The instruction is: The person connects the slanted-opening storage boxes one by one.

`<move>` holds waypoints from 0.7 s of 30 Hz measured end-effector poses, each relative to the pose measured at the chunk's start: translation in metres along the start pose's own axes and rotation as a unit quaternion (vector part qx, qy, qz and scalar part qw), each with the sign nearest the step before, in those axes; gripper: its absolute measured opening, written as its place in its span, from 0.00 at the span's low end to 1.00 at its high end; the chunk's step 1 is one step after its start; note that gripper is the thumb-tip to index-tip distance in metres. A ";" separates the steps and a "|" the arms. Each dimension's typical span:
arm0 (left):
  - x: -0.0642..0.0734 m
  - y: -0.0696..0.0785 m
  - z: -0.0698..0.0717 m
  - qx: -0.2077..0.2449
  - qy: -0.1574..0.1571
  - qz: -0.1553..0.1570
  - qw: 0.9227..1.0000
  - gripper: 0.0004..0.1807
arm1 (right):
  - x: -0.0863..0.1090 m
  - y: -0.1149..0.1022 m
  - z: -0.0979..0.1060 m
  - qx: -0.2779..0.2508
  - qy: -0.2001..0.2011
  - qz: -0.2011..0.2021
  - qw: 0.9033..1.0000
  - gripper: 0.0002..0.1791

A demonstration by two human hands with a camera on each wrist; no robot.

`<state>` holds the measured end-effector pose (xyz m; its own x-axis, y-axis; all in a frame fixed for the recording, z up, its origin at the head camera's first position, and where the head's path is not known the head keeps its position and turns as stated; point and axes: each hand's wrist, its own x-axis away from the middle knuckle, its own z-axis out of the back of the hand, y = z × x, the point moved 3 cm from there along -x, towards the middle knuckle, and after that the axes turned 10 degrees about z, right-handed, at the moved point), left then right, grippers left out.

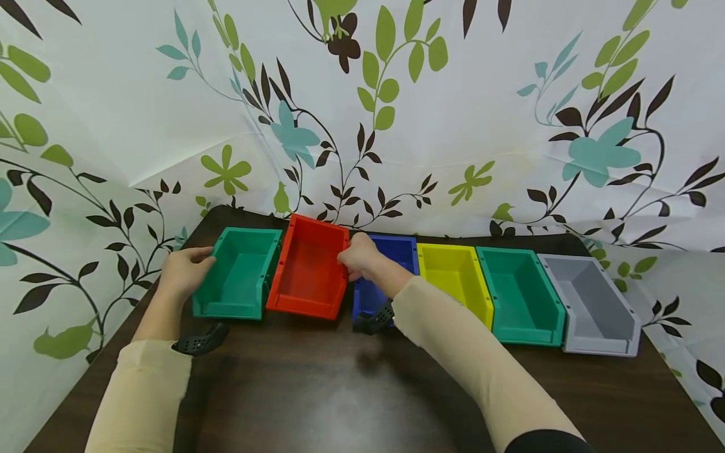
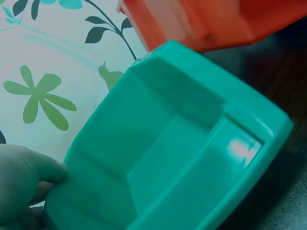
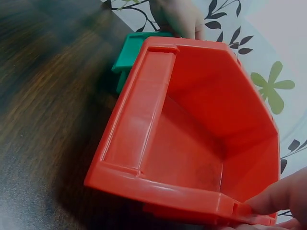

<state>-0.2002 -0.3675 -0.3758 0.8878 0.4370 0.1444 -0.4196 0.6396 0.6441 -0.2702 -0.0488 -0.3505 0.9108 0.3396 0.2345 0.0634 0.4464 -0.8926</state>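
Note:
At the left end of the row, my left hand (image 1: 184, 272) grips the left wall of a green storage bin (image 1: 239, 277), its thumb at the rim in the left wrist view. My right hand (image 1: 365, 257) pinches the right rim of a red storage bin (image 1: 313, 267). That red bin is slightly turned and looks raised off the table, with a dark shadow below it in the right wrist view. It stands close to the green bin's right side. Both bins look empty inside. Behind my right wrist, a blue bin (image 1: 396, 247) is partly hidden.
Right of the blue bin stand a yellow bin (image 1: 453, 270), a second green bin (image 1: 523, 299) and a grey bin (image 1: 595, 308). All line the back of the dark wooden table (image 1: 317, 390). A leaf-patterned cloth (image 1: 481, 113) hangs behind.

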 end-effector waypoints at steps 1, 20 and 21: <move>0.000 0.000 0.000 -0.001 -0.002 -0.002 1.000 0.27 | -0.001 0.000 0.000 0.000 -0.004 -0.003 1.000 0.18; 0.012 -0.005 0.005 0.015 -0.034 -0.009 0.999 0.28 | -0.009 -0.003 -0.002 0.025 -0.039 -0.018 0.999 0.19; 0.012 -0.006 0.005 0.015 -0.033 -0.010 0.999 0.28 | -0.009 -0.003 -0.002 0.029 -0.039 -0.018 0.999 0.19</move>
<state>-0.1860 -0.3688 -0.3741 0.9070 0.3806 0.1804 -0.3969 0.6287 0.6688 -0.2775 -0.0551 -0.3508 0.8736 0.3854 0.2971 0.0690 0.5064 -0.8596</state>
